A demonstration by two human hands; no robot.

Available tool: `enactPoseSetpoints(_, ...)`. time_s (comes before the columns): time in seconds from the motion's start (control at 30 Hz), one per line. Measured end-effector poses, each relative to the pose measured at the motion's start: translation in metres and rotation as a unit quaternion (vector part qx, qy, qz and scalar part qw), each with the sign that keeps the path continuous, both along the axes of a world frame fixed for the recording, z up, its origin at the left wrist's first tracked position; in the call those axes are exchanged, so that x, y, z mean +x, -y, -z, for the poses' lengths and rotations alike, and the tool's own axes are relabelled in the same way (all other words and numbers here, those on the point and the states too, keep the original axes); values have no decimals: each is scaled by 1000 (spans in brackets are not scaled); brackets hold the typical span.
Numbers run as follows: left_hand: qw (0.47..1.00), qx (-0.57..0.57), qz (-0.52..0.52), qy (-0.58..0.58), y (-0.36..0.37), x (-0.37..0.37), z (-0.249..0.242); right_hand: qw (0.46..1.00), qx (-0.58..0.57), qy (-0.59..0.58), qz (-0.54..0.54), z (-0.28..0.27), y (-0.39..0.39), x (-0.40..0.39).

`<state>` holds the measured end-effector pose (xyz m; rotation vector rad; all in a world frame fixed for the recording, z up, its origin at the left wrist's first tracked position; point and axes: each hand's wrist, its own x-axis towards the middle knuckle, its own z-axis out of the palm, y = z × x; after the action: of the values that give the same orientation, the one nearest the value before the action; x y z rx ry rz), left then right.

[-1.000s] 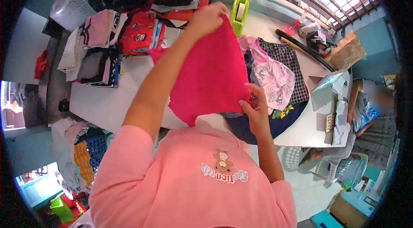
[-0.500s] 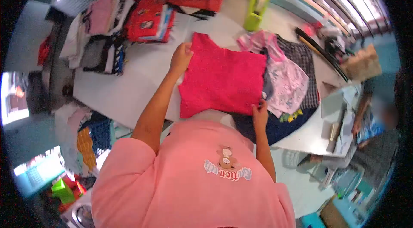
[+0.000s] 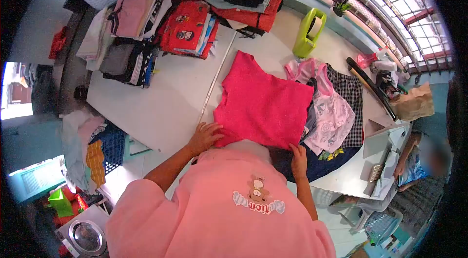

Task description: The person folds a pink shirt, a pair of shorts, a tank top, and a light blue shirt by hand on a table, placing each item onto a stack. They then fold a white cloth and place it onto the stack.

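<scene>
A bright pink top lies spread on the white table in front of me, its near edge close to my body. My left hand rests at its near left corner, fingers apart and touching the fabric's edge. At the near right corner, my right hand pinches the hem between thumb and fingers. Just right of the top, partly under it, lie a white printed garment with pink trim, black checked cloth and dark blue cloth.
Folded clothes stand in stacks, including a red printed pile and a pink one. A green tape dispenser stands at the back of the white table. Right are a long dark roll, a paper bag and a seated person.
My left hand has moved from the top's far left side down to its near left corner, its fingers now spread. My right hand stays at the near right corner. The view has shifted.
</scene>
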<state>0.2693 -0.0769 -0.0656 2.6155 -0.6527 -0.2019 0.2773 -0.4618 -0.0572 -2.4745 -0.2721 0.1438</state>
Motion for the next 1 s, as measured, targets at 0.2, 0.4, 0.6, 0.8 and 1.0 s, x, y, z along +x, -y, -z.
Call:
enactPoseSetpoints(0.2, 999, -33, 4, -42, -4, 37, -4, 985, -139, 104, -15, -20, -8, 21)
enactPoseSetpoints(0.4, 789, -461, -282, -292, -8, 161, -14, 931, 247, -118, 240, -38, -5, 109)
enactPoseSetpoints(0.6, 791, -446, -297, -296, 16, 230, 33, 897, 330, -90, 279, 17, -14, 178)
enactPoseSetpoints(0.8, 827, -390, -303, -269, 15, 214, 35, 940, 163, 30, 298, 4, -33, 169)
enactPoseSetpoints(1.0, 827, -396, -293, -269, 15, 188, 22, 938, 120, -7, 324, 19, -33, 154)
